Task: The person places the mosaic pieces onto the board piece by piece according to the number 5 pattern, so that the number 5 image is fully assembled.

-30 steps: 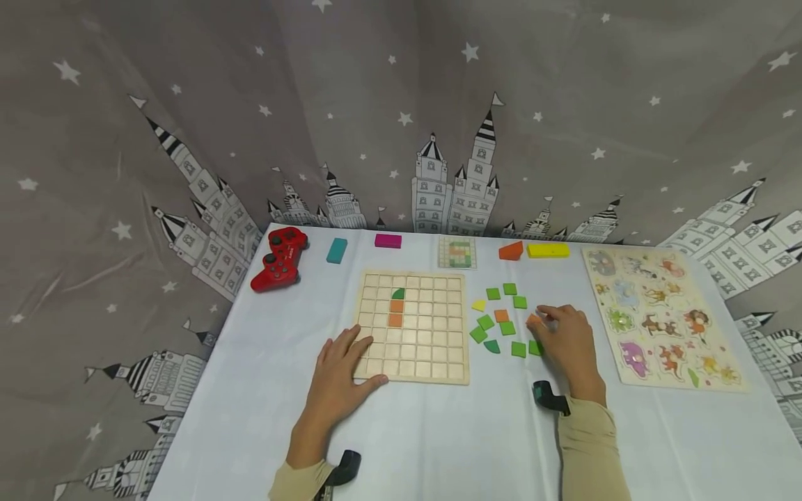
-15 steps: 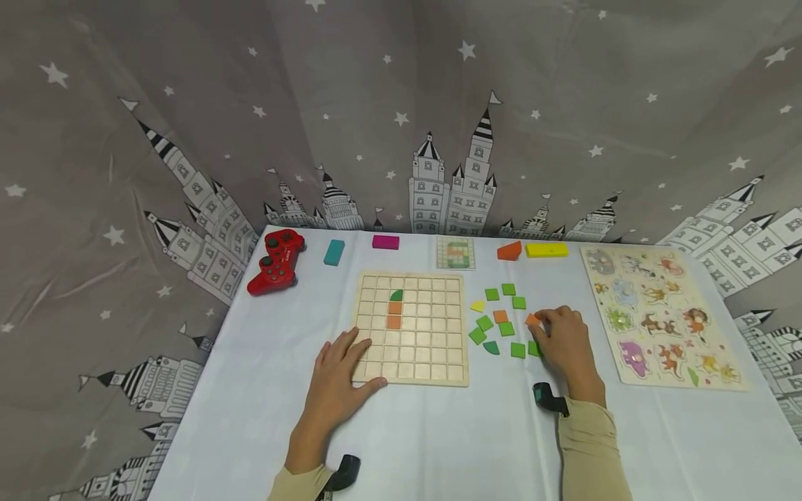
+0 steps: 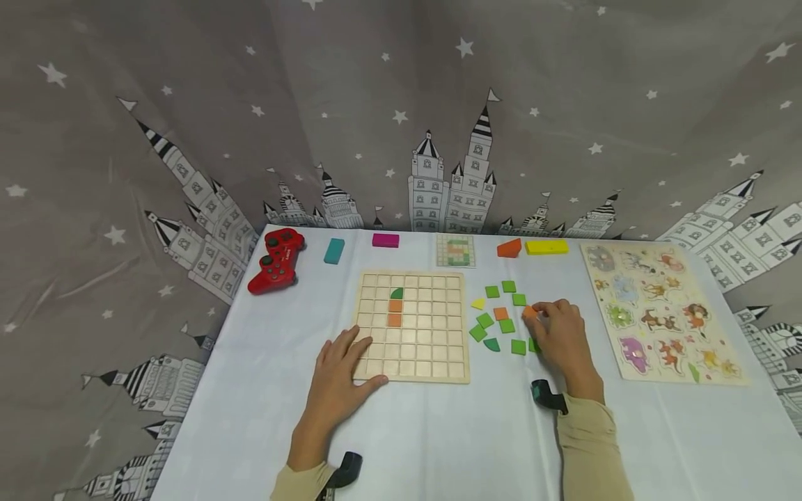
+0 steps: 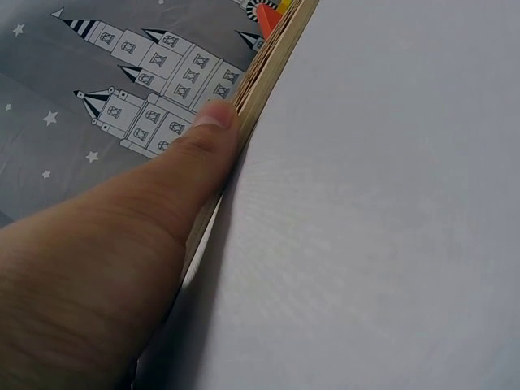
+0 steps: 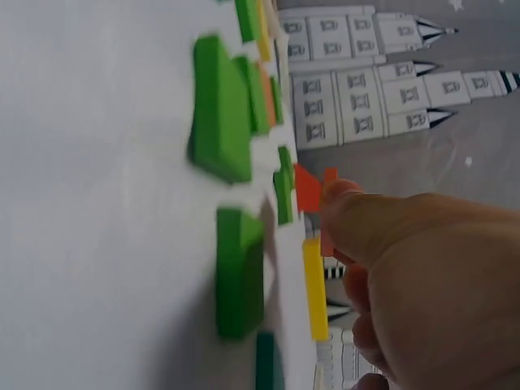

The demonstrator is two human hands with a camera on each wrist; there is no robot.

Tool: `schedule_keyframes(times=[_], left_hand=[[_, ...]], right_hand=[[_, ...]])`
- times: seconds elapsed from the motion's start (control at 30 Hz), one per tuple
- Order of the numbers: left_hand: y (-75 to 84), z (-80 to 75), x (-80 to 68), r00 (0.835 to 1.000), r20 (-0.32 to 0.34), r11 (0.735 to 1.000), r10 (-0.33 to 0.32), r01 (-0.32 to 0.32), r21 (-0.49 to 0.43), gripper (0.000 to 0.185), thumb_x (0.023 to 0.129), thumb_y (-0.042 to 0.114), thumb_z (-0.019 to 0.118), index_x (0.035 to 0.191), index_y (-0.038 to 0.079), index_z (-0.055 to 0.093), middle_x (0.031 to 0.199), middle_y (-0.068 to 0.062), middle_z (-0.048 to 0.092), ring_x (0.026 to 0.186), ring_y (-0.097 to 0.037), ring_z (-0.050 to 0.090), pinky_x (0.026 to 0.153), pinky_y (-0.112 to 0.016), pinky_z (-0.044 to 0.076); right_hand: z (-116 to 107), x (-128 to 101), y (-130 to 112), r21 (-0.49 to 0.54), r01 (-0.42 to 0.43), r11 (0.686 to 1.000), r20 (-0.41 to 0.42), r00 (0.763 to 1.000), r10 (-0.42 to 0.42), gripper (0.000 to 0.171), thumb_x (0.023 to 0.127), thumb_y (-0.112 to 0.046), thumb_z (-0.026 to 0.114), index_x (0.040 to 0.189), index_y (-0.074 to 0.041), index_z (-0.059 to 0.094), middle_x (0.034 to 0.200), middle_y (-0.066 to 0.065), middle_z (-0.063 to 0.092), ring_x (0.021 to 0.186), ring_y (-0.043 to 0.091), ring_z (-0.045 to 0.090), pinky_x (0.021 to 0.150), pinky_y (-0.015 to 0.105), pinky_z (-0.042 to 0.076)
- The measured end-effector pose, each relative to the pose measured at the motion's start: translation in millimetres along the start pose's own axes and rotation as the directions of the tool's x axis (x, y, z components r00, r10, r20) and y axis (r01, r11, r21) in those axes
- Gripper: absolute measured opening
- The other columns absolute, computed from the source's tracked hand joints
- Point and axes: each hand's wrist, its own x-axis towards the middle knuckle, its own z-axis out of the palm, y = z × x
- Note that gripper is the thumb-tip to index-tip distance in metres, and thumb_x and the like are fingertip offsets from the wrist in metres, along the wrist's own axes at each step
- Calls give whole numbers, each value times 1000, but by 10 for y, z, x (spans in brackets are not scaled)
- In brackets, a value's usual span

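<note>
Since a second ago my right hand (image 3: 560,335) has carried the orange tile (image 3: 530,312) a little up and toward the board, off the cloth where it had lain among the green ones; my left hand (image 3: 340,374) hasn't shifted. Nearest me, that left hand lies flat with fingers spread over the near left corner of the wooden grid board (image 3: 413,325), thumb (image 4: 207,138) against its near edge, pinning it. Further out, my right fingers are curled and pinch the orange tile by its thin edges, just beside the scattered green tiles (image 3: 503,325). It looks to me like a small, stiff, light wooden square, smooth-faced, so it could slip or flip; I judge the edges the only sound place to hold it, with a light squeeze. Beyond, an animal peg puzzle (image 3: 661,313), a red game controller (image 3: 276,260) and coloured blocks sit along the far side of the table (image 3: 438,431).
</note>
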Motion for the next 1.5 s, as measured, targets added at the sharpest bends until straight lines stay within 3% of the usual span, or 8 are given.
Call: schedule_keyframes(times=[0.17,0.33,0.57,0.77,0.87,1.03,1.5], left_hand=[[-20,-10,-1,1000,7,1000,-7,7,9,82,79,59,80,146,19,54,164,-11,37,153,-34,31,128,-57,15],[-19,-25,0,1000,-2,1000,-1,1,0,82,79,59,80,146,19,55,163,-11,37,153,-34,30,128,-57,14],[-8,-1,10,1000,-8,1000,11,-11,7,81,79,59,80,145,19,55,163,-11,38,153,-34,32,127,-57,16],[-20,-16,5,1000,-2,1000,5,-5,9,82,79,60,79,146,19,55,163,-11,39,153,-34,32,128,-57,16],[-16,-22,8,1000,2,1000,7,-7,10,83,80,61,79,146,19,54,163,-10,38,153,-34,31,128,-57,16],[-5,-20,11,1000,11,1000,3,-3,9,82,80,61,78,147,19,54,163,-10,38,153,-33,31,128,-57,16],[6,-22,11,1000,10,1000,9,-9,7,82,80,60,79,146,19,54,163,-10,38,153,-33,31,128,-56,16]], right_hand=[[64,27,-236,14,51,999,-4,999,-51,37,100,-30,67,123,-2,67,113,18,58,104,33,47,89,49,44],[198,44,-609,18,174,985,14,985,-175,36,99,-32,68,121,-3,69,105,13,59,98,29,48,84,43,43],[399,61,-1123,34,388,921,52,920,-389,31,98,-30,69,117,-6,72,104,9,61,95,26,51,85,42,47],[598,73,-1455,53,493,869,127,859,-495,31,100,-34,66,117,-9,72,110,8,63,99,26,53,89,44,48],[682,77,-1559,35,515,857,156,844,-514,31,100,-36,66,118,-11,72,111,7,63,102,26,54,90,44,49],[769,80,-1649,-19,506,862,177,850,-496,29,100,-35,66,117,-14,73,112,5,64,103,25,56,89,43,50],[772,74,-1682,-8,372,928,161,917,-366,21,94,-36,73,109,-22,78,99,-1,69,92,20,57,85,42,47]])
